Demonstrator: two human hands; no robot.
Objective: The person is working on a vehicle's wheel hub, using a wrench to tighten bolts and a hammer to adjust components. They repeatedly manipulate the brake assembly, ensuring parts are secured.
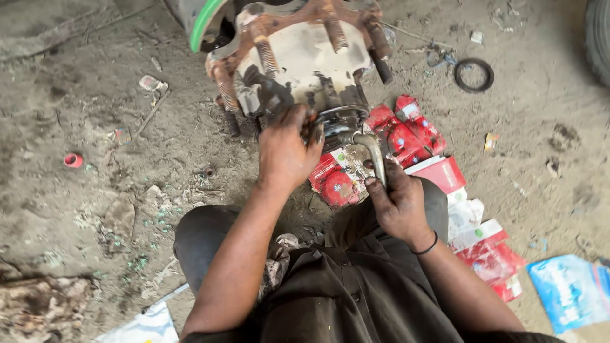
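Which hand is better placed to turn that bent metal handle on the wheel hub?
Right hand: it already grips the bent handle. The left hand rests on the hub.

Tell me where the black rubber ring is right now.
In the head view the black rubber ring lies flat on the dirt floor at upper right, just right of the rusty studded wheel hub and above the red cardboard boxes.
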